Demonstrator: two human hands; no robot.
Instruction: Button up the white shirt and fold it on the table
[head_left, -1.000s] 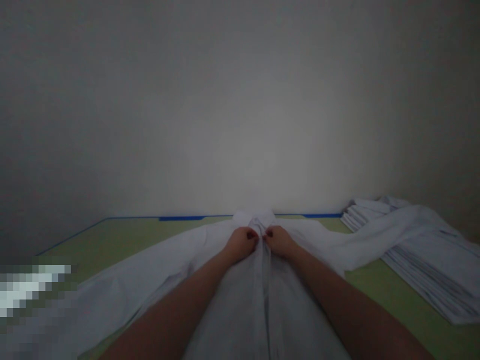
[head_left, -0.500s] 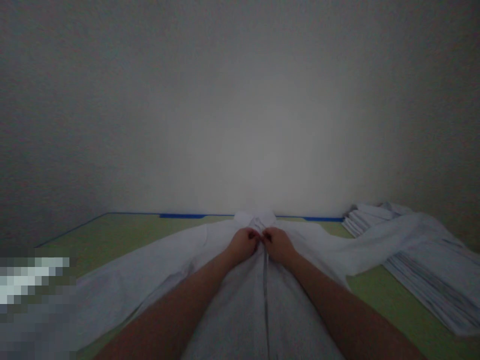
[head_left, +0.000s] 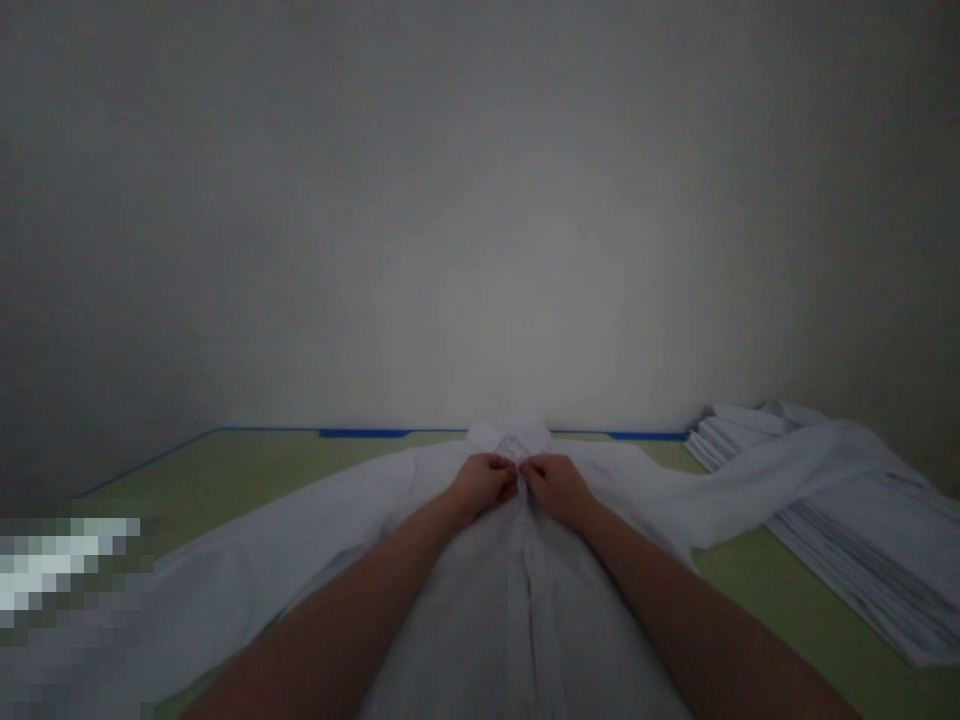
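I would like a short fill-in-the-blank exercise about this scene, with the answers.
1. The left hand and right hand pinch the white shirt just below its ____.
2. One ____ of the shirt lies across the folded white stack.
3. The table surface is ____.

Missing words: collar; sleeve; green.

Comes to one left hand [head_left: 486,486] and one right hand [head_left: 558,490], two bare hands in all, plus one white shirt [head_left: 465,630] with one collar [head_left: 486,436] and two sleeves [head_left: 262,545]. Adds one pile of folded white cloth [head_left: 892,580], with many layers, too tightly packed for an exact count. Also includes one green tabletop [head_left: 255,465], two forearms [head_left: 330,620], and two wide blue strips [head_left: 364,433] along the tabletop's far edge.
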